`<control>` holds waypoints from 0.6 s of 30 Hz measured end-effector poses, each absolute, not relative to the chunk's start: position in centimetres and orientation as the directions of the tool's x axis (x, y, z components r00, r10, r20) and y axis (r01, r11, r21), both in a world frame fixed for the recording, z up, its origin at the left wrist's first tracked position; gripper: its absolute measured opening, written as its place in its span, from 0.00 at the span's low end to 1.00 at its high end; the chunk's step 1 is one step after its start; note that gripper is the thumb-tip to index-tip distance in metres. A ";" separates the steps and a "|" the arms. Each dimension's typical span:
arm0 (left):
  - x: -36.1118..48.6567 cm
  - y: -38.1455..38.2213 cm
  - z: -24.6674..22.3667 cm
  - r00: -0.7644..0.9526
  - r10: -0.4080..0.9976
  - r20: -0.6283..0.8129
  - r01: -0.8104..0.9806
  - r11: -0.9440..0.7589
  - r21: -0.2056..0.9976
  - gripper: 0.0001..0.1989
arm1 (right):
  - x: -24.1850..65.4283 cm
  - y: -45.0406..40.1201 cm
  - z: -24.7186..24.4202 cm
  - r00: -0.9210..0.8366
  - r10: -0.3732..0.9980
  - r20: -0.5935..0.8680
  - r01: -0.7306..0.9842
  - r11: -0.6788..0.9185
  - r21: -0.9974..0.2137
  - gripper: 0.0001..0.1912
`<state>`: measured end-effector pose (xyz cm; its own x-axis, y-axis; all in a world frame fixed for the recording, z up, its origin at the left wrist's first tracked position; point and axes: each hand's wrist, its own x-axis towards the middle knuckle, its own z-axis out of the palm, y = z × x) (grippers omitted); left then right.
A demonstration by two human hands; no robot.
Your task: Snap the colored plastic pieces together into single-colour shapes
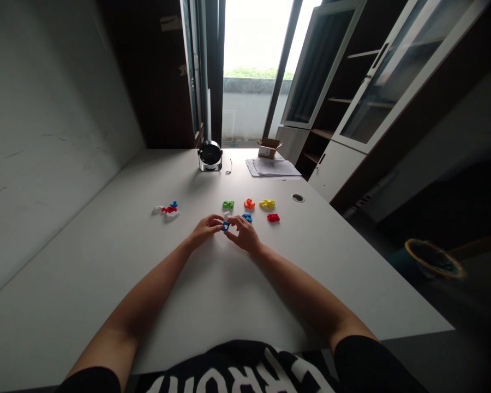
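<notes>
Both hands meet over the middle of the white table, gripping a small blue piece (pixel 226 225) between their fingertips. My left hand (pixel 207 229) pinches its left side, and my right hand (pixel 244 233) holds it from the right. Just beyond the fingers lie a white piece (pixel 227 215) and another blue piece (pixel 247 218). Farther back are a green piece (pixel 228 204), an orange piece (pixel 249 203) and yellow pieces (pixel 267 204). A red piece (pixel 273 218) rests to the right of my right hand.
Left of the hands lies a loose group of white, red (pixel 169 210) and blue pieces. Toward the far edge stand a round black device (pixel 210 156), papers (pixel 273 168) and an open cardboard box (pixel 269 148). A round hole (pixel 298 198) is at the right.
</notes>
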<state>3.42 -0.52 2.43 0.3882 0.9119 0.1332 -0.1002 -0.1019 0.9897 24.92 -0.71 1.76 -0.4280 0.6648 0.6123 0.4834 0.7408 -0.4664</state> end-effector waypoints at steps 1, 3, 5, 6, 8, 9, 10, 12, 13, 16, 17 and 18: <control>3.4 -0.5 2.5 0.388 0.912 0.133 -0.107 -0.099 0.989 0.21 | 24.9 -0.7 1.8 -0.426 0.669 0.609 0.495 0.736 -0.462 0.16; 3.4 -0.6 2.6 0.386 0.913 0.131 -0.118 -0.092 0.989 0.21 | 24.9 -0.8 1.9 -0.423 0.677 0.602 0.519 0.726 -0.451 0.16; 3.5 -0.6 2.6 0.385 0.914 0.129 -0.124 -0.087 0.988 0.20 | 24.9 -0.9 2.0 -0.428 0.680 0.596 0.542 0.720 -0.433 0.16; 3.5 -0.6 2.6 0.385 0.914 0.129 -0.126 -0.087 0.988 0.20 | 24.9 -0.9 2.0 -0.432 0.679 0.593 0.552 0.720 -0.422 0.17; 3.5 -0.6 2.5 0.380 0.915 0.132 -0.129 -0.088 0.988 0.20 | 24.9 -1.0 2.0 -0.441 0.675 0.592 0.566 0.721 -0.401 0.16; 3.6 -0.6 2.5 0.375 0.917 0.132 -0.129 -0.090 0.988 0.20 | 24.9 -1.0 2.0 -0.445 0.672 0.592 0.570 0.722 -0.392 0.16; 3.6 -0.6 2.5 0.369 0.920 0.132 -0.126 -0.091 0.988 0.20 | 24.9 -1.0 2.0 -0.447 0.670 0.593 0.573 0.724 -0.385 0.16; 3.5 -0.6 2.4 0.354 0.927 0.127 -0.107 -0.095 0.990 0.19 | 24.9 -1.0 2.0 -0.455 0.663 0.595 0.574 0.729 -0.373 0.16; 3.5 -0.5 2.4 0.346 0.930 0.125 -0.093 -0.098 0.991 0.19 | 24.9 -1.0 2.0 -0.459 0.659 0.596 0.572 0.733 -0.369 0.16; 3.5 -0.5 2.4 0.328 0.936 0.128 -0.066 -0.112 0.992 0.18 | 24.9 -1.0 2.1 -0.464 0.645 0.607 0.564 0.744 -0.359 0.17; 3.5 -0.5 2.5 0.325 0.937 0.131 -0.063 -0.117 0.991 0.18 | 24.9 -1.0 2.1 -0.464 0.642 0.610 0.564 0.745 -0.356 0.17; 3.5 -0.5 2.5 0.324 0.937 0.135 -0.063 -0.121 0.991 0.18 | 24.9 -1.0 2.2 -0.464 0.640 0.612 0.565 0.746 -0.352 0.18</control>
<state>3.54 -0.53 2.47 0.3235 0.9366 0.1345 -0.0625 -0.1207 0.9907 24.94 -1.04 2.17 -0.4644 0.6401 0.6120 0.5650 0.7463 -0.3519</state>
